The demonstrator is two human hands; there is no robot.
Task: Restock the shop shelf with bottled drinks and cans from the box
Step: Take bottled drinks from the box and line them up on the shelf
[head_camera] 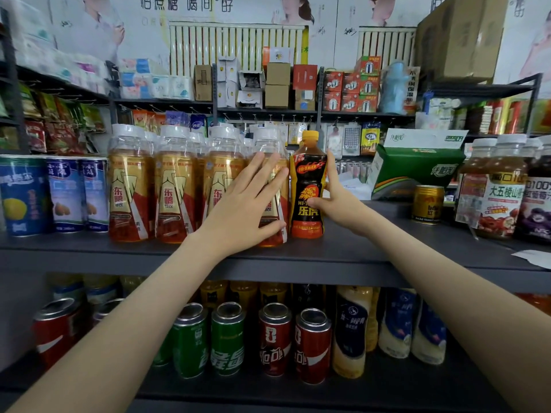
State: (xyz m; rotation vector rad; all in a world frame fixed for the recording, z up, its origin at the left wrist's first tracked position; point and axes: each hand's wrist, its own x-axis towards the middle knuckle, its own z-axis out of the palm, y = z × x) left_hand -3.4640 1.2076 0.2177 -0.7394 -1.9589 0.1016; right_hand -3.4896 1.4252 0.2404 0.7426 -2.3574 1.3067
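On the top shelf (357, 251), the black-and-orange bottle (307, 180) stands upright at the right end of a row of 4 gold bottles (176, 186), pretty much touching the last one. The right hand (334, 198) has it by the middle, thumb on the front label and index finger running straight up its right side. The other fingers are behind it, so can't tell how they sit. The left hand (247, 204) is wide open, fingers spread flat against the front of the 4th gold bottle. Left of that row sit 3 blue cans (68, 192). Off to the right, well apart from the bottle, a gold can (427, 204) stands on its own, with a green carton (417, 171) behind it and juice bottles (504, 186) at the far right. Down on the lower shelf (387, 389) there are 2 green cans (228, 338) and 2 red cans (313, 344) in front, with cream bottles (351, 332) just beside them.
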